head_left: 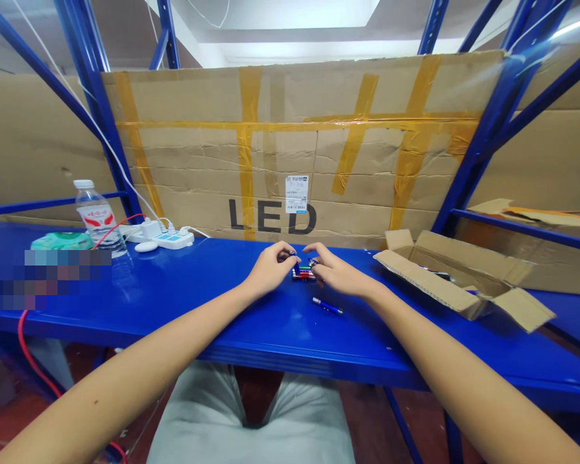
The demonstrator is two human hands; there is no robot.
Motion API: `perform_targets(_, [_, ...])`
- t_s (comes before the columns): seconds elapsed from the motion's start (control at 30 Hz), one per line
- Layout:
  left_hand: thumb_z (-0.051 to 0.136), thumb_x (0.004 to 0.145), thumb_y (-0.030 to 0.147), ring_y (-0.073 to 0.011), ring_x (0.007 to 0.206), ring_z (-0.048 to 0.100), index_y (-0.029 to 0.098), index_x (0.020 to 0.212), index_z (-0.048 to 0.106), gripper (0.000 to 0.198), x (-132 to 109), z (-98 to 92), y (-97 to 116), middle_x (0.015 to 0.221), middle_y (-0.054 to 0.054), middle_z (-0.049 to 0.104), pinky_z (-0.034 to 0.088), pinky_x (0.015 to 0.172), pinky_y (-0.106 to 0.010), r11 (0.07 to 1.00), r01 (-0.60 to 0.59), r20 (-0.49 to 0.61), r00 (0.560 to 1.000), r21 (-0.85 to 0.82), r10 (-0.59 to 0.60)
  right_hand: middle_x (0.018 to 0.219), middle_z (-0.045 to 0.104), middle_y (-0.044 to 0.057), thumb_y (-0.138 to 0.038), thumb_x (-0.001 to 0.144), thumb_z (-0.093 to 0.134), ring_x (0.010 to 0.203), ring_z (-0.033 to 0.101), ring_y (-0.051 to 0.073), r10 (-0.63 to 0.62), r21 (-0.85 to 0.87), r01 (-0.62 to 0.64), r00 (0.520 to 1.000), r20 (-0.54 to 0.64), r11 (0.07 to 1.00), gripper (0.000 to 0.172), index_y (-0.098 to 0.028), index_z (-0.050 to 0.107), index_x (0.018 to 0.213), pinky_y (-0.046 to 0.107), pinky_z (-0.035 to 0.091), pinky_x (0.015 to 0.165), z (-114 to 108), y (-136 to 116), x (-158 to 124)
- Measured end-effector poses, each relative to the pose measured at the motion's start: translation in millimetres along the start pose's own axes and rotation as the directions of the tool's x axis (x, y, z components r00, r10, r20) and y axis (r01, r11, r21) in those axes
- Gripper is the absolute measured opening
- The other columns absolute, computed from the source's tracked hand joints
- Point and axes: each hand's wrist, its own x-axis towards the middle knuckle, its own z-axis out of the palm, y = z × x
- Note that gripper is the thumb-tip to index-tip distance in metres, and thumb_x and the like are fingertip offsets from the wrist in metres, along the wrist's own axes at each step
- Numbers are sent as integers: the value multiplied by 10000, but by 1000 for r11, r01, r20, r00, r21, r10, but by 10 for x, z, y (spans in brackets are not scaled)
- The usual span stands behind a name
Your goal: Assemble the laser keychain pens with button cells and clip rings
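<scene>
My left hand (272, 269) is closed, its thumb and fingers pinching a small dark-blue piece (296, 263) that is mostly hidden. Facing it, my right hand (337, 272) curls its fingers round a small dark and silvery piece (312, 263), too small to identify. Between and just below both hands, several slim red and green metallic sticks (303, 275) lie on the blue table (174, 303). Nearer to me, apart from both hands, rests a slim blue pen-like cylinder (327, 305) with silver and dark ends.
At right stands an open cardboard box (430, 283) with some items inside. A water bottle (99, 219), a green packet (62, 241) and a white power strip (169, 238) with cables sit at left. Behind the table rises a large taped cardboard sheet (198, 167) between blue rack posts.
</scene>
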Motion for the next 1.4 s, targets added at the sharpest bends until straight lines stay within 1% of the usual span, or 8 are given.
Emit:
perform_targets(0.13, [602,782,198,-158,818,655,158,866,591,93,-18,30,2,829,-32,692,515,792,-312,1000,3,49,999,-18,-3,659,502,-41,-252,928,374,608,505,142,-38,-105,32,998,-55,994,138,-203,456,1028,282,406,620,-83,49,8])
perform_targets(0.23, [598,778,188,-145,768,648,153,862,593,91,-30,48,2,808,-20,673,520,735,-286,1000,14,89,996,-28,-11,638,546,-30,-258,918,407,596,521,143,-46,-138,41,998,-33,990,126,-199,516,944,281,414,612,-73,60,19])
perform_targets(0.43, [582,793,152,-135,675,659,152,844,567,53,-54,60,45,723,-3,663,521,644,-263,988,77,169,984,-136,-53,799,700,53,-271,854,532,712,629,170,-39,48,40,999,-33,998,136,-171,624,855,295,484,658,-23,50,60])
perform_targets(0.6, [602,804,169,-138,687,662,143,877,568,85,-64,62,56,726,-19,674,505,632,-256,979,132,234,968,-154,-93,778,714,51,-218,799,582,722,676,196,6,147,15,990,-139,989,94,-191,560,886,306,509,634,-50,63,63])
perform_targets(0.8, [600,814,188,-136,725,641,136,904,605,104,-69,34,45,777,-28,681,492,694,-271,997,48,255,966,-53,-33,783,709,40,-192,798,548,738,673,187,-78,50,84,991,-111,995,54,-203,497,812,301,507,653,-50,74,42])
perform_targets(0.93, [605,814,206,-141,781,631,140,915,618,122,-68,18,53,839,-37,687,486,728,-275,1000,-10,252,968,-14,13,788,708,31,-181,815,516,701,657,167,-104,21,107,990,-99,994,104,-198,524,918,290,495,652,-43,91,40])
perform_targets(1.23, [612,810,290,-134,654,600,152,935,565,193,-75,36,42,750,-10,612,473,539,-238,990,108,255,964,-90,-82,642,650,-5,-235,831,542,595,551,130,-169,-234,131,974,-154,963,99,-180,587,761,245,384,576,-74,60,28])
perform_targets(1.4, [577,828,235,-128,668,592,155,924,563,125,-58,15,48,767,-15,647,473,628,-260,997,69,246,967,-21,-62,641,644,4,-270,835,562,584,520,127,-211,-248,149,947,-244,957,162,-165,645,743,250,372,575,-92,38,39])
